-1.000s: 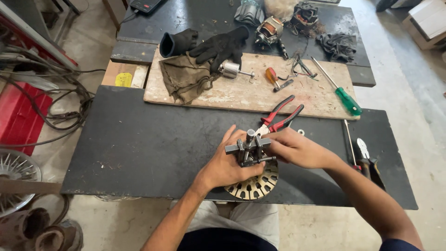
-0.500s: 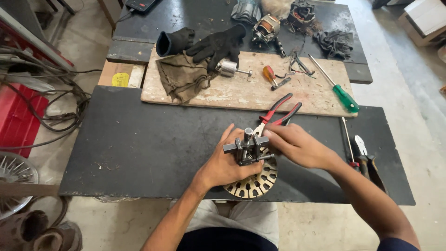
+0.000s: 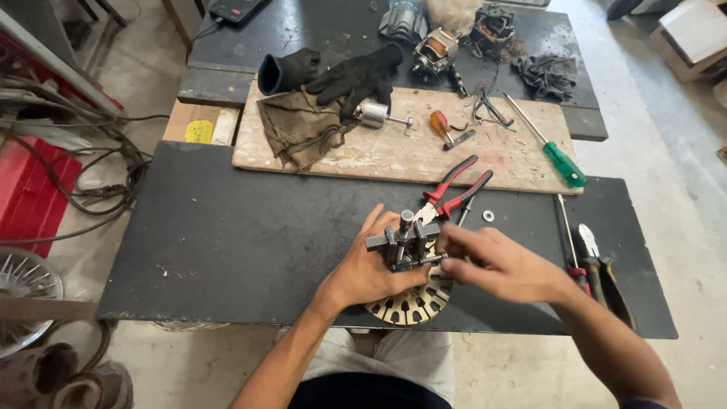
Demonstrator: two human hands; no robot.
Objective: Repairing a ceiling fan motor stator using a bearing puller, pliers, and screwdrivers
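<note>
My left hand (image 3: 369,266) grips a small steel puller (image 3: 403,242) with a screw spindle sticking up. It stands on a round slotted metal disc (image 3: 413,304) at the near edge of the black table (image 3: 227,235). My right hand (image 3: 496,263) pinches the puller's right side with its fingertips. Red-handled pliers (image 3: 454,191) lie just beyond the puller, touching nothing I hold.
A wooden board (image 3: 394,151) behind carries a brown rag (image 3: 299,129), black glove (image 3: 356,76), small rotor (image 3: 376,115), orange-handled tool (image 3: 443,127) and green screwdriver (image 3: 556,155). Cutters and a red screwdriver (image 3: 594,261) lie right. Motor parts (image 3: 435,49) sit on the far table. Cables (image 3: 98,182) lie left.
Both hands and the puller stay in place on the disc; my right fingers have shifted slightly along the puller's side. The view has moved a little.
</note>
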